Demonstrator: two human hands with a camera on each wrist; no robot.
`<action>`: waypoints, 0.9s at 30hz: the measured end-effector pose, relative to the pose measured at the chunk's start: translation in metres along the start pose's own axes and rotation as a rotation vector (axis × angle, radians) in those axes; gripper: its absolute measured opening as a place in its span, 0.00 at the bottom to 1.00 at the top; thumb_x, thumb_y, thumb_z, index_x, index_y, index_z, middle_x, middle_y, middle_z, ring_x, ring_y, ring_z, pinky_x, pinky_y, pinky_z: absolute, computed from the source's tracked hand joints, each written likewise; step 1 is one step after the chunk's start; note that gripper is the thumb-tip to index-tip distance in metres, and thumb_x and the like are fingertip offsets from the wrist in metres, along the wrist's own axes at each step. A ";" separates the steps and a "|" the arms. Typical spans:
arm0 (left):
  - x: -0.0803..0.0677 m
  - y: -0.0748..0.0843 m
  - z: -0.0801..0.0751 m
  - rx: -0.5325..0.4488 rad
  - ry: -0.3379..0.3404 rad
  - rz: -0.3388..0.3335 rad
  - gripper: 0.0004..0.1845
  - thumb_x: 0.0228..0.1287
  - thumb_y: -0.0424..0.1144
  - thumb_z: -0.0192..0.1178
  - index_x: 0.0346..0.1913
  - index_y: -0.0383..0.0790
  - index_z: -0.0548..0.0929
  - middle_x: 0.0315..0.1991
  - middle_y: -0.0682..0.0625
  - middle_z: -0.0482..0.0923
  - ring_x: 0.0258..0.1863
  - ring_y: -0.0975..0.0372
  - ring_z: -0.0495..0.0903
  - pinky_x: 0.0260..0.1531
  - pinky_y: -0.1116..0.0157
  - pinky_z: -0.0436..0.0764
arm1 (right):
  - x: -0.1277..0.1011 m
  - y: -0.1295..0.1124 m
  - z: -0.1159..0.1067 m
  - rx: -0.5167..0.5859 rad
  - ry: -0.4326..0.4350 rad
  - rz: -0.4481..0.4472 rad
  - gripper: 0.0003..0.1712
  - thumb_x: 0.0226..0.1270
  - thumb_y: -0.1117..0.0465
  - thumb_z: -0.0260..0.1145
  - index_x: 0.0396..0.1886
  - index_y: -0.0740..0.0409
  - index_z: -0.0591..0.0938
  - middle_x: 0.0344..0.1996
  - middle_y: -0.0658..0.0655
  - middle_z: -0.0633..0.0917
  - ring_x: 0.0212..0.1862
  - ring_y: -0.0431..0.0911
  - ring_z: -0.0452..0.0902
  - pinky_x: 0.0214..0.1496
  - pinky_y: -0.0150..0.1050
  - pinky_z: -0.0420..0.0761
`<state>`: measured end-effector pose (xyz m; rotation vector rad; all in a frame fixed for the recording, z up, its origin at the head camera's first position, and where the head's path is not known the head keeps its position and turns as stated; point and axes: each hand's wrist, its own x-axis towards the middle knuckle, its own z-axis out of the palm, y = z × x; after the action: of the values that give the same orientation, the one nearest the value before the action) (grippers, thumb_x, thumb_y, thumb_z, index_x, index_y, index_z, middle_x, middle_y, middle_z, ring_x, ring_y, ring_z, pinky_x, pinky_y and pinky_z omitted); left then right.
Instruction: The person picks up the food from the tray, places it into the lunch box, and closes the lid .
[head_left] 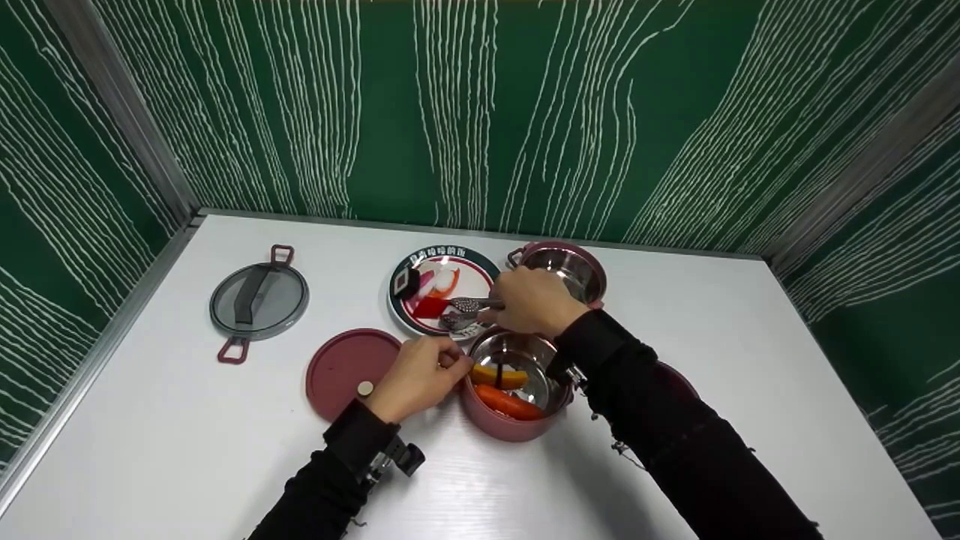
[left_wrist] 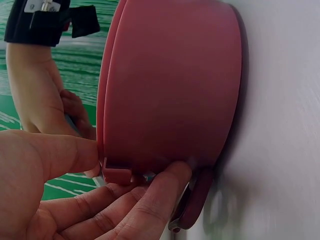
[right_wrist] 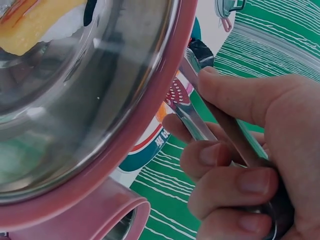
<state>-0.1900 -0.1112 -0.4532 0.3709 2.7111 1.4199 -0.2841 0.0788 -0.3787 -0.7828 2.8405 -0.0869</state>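
My left hand [head_left: 420, 379] grips the near pink pot [head_left: 504, 429] at its left side, thumb at the rim and fingers by the handle, as the left wrist view shows. Inside the pot lie an orange carrot-like piece [head_left: 506, 403] and a yellow piece [head_left: 495, 376] with a dark strip. My right hand [head_left: 534, 300] holds metal tongs [right_wrist: 195, 120] with perforated ends. Their ends reach over the patterned plate [head_left: 397, 309], beside a red piece [head_left: 430, 306]; whether they touch it I cannot tell. White, pink, orange and black pieces share the plate.
A second pink pot [head_left: 598, 262] stands behind my right hand. On the left are a glass lid [head_left: 281, 300] with two red handles and a dark red round lid [head_left: 345, 367]. My right forearm partly covers another dark red object [head_left: 677, 380]. Green walls edge the white table [head_left: 150, 420].
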 end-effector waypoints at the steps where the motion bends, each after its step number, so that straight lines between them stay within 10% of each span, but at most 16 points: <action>1: 0.000 0.000 0.000 -0.001 0.001 -0.001 0.07 0.73 0.39 0.67 0.38 0.41 0.91 0.32 0.51 0.87 0.32 0.65 0.79 0.38 0.66 0.79 | 0.000 0.000 0.000 0.002 0.000 0.000 0.19 0.74 0.43 0.72 0.41 0.55 0.93 0.29 0.53 0.88 0.33 0.50 0.80 0.37 0.44 0.81; 11: -0.001 0.000 0.001 -0.006 -0.006 -0.008 0.08 0.73 0.40 0.67 0.39 0.40 0.91 0.32 0.51 0.86 0.32 0.64 0.78 0.37 0.66 0.78 | -0.007 0.009 -0.003 0.048 0.027 -0.004 0.20 0.74 0.44 0.72 0.51 0.54 0.94 0.43 0.56 0.94 0.45 0.53 0.90 0.51 0.54 0.90; 27: -0.001 0.001 0.000 0.013 -0.001 -0.021 0.08 0.74 0.40 0.67 0.38 0.41 0.90 0.31 0.52 0.85 0.31 0.64 0.77 0.35 0.68 0.77 | -0.043 0.038 -0.027 0.078 0.129 -0.053 0.18 0.74 0.46 0.73 0.55 0.48 0.93 0.42 0.56 0.94 0.36 0.51 0.86 0.40 0.52 0.87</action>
<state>-0.1891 -0.1111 -0.4528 0.3435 2.7159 1.3977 -0.2726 0.1336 -0.3485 -0.8650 2.9156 -0.2633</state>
